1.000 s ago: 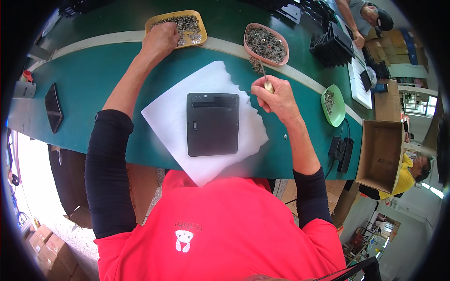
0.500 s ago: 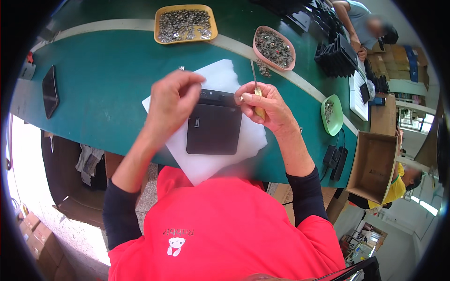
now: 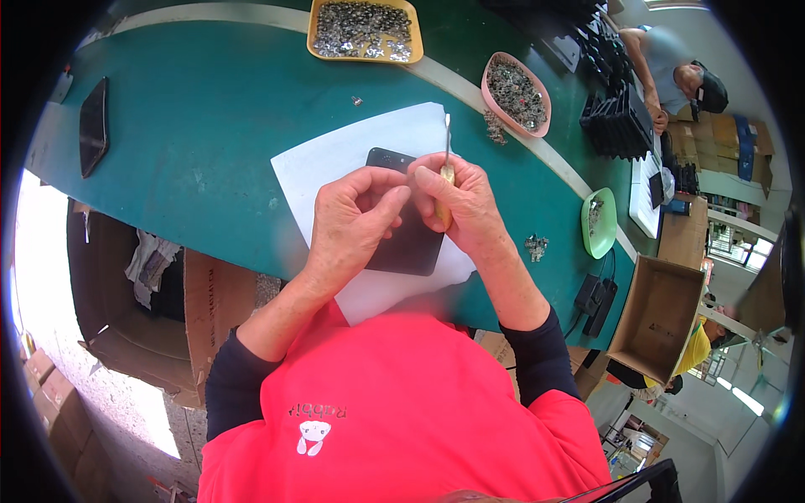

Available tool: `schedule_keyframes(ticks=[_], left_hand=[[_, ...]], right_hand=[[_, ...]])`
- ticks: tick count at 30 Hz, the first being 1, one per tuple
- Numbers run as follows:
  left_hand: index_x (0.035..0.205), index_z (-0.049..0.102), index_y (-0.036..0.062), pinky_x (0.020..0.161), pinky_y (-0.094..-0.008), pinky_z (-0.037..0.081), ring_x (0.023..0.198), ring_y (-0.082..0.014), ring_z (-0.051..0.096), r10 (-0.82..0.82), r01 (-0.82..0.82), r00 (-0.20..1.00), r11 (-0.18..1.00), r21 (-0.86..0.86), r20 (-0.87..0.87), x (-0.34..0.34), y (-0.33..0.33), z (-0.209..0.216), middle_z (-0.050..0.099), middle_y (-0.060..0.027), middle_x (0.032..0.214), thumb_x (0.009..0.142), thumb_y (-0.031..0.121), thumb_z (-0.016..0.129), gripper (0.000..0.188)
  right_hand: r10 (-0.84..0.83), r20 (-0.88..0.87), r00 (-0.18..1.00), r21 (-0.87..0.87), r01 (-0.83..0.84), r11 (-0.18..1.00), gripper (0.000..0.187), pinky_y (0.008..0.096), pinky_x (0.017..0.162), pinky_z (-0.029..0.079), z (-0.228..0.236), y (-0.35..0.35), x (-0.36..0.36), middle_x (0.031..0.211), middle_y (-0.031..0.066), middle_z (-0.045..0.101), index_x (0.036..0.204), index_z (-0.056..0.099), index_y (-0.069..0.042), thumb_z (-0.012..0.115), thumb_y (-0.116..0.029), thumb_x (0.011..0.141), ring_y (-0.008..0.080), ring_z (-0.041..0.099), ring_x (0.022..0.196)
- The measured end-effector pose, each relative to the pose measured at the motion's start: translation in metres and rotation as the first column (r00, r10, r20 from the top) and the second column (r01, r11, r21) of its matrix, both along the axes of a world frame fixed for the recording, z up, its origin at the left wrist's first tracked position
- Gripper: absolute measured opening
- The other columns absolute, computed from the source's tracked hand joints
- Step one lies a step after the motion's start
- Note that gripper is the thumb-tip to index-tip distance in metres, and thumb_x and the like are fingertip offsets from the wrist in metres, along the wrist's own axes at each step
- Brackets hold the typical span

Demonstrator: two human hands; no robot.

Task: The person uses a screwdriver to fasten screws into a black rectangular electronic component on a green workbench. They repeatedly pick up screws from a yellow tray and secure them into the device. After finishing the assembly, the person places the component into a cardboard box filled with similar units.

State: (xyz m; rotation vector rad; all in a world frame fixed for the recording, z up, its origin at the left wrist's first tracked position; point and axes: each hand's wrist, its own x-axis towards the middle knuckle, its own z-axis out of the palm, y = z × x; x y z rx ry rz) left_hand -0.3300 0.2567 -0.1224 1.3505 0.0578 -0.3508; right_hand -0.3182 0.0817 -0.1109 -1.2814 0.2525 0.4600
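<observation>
The right hand (image 3: 470, 205) grips a wooden-handled screwdriver (image 3: 445, 172), tip up. The left hand (image 3: 356, 222) pinches something too small to tell beside it, above the black flat device (image 3: 411, 243) on white paper (image 3: 335, 159) near the desk's near edge.

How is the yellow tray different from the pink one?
The yellow tray is a rectangle with rounded corners; the pink tray is an oval. The yellow tray lies at the far edge of the green table, straight ahead; the pink tray lies further right and closer to the right hand. Both hold heaps of small grey metal parts, and neither hand touches them.
</observation>
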Motion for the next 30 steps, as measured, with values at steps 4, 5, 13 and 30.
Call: schedule_keyframes(ticks=[4, 5, 13, 30], left_hand=[[0.097, 0.069, 0.0006, 0.054, -0.0212, 0.048, 0.061, -0.0059, 0.059, 0.027, -0.028, 0.999, 0.999, 0.03, 0.032, 0.003, 0.0, -0.006, 0.065, -0.0013, 0.071, 0.092, 0.014, 0.064, 0.015], [0.098, 0.068, 0.0006, 0.054, -0.02, 0.047, 0.062, -0.0051, 0.058, 0.021, -0.022, 0.999, 0.999, 0.033, 0.038, 0.003, 0.0, -0.008, 0.065, -0.0006, 0.073, 0.092, 0.014, 0.064, 0.015], [0.096, 0.064, 0.0024, 0.052, -0.0188, 0.041, 0.06, -0.0026, 0.05, -0.027, 0.027, 0.995, 1.0, -0.003, 0.093, 0.007, 0.002, -0.008, 0.067, 0.0002, 0.08, 0.095, 0.016, 0.063, 0.014], [0.099, 0.065, -0.0001, 0.049, -0.0185, 0.041, 0.057, -0.0044, 0.052, 0.06, -0.078, 0.991, 0.985, -0.156, -0.117, -0.002, -0.004, -0.005, 0.064, -0.002, 0.078, 0.091, 0.013, 0.069, 0.016]], right_hand=[[-0.002, -0.005, 1.0, -0.062, 0.002, 0.998, 0.021, 0.0203, 0.042, 0.037, 0.002, 0.005, 0.0, 0.07, 0.0042, 0.063, 0.099, 0.064, 0.0, 0.067, -0.018, 0.091, 0.0077, 0.055, 0.052], [0.004, -0.001, 1.0, -0.097, -0.004, 0.995, 0.021, 0.0205, 0.041, 0.037, 0.004, 0.007, 0.001, 0.07, 0.0044, 0.064, 0.099, 0.064, 0.001, 0.067, -0.018, 0.091, 0.0077, 0.055, 0.052], [0.076, 0.054, 0.996, -0.131, -0.069, 0.989, 0.021, 0.021, 0.042, 0.04, 0.009, -0.001, 0.005, 0.078, 0.0069, 0.068, 0.097, 0.065, 0.004, 0.067, -0.015, 0.089, 0.0086, 0.057, 0.053], [0.314, 0.3, 0.901, -0.689, -0.023, 0.724, 0.011, 0.0189, 0.04, 0.036, 0.032, 0.0, 0.007, 0.065, 0.0043, 0.065, 0.093, 0.063, 0.002, 0.059, -0.007, 0.09, 0.0061, 0.053, 0.045]])
